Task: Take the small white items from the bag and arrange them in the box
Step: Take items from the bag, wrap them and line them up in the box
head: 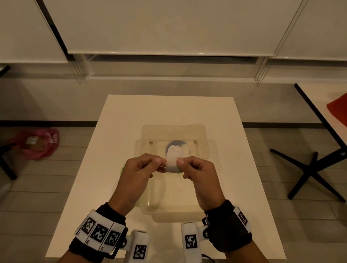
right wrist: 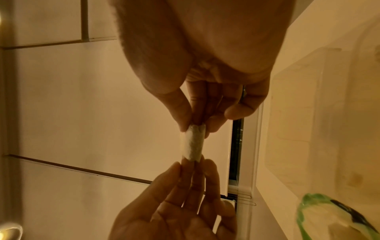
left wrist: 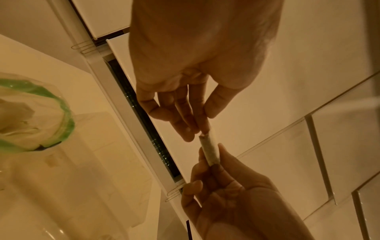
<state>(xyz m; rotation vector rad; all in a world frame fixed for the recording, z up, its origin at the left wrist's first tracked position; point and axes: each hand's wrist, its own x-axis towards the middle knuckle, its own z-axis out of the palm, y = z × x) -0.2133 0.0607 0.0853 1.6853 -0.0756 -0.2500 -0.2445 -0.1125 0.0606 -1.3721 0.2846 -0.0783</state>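
Both hands hold one small white item up over the open clear plastic box on the white table. My left hand pinches the item's left edge and my right hand pinches its right edge. The left wrist view shows the item edge-on between the left hand and the right hand. The right wrist view shows the item between the right hand and the left hand. The green-rimmed bag lies left of the box, mostly hidden in the head view.
The box's lid lies open on the far side. A pink bag sits on the floor at left. Black table legs stand at right, under a table with a red-orange object.
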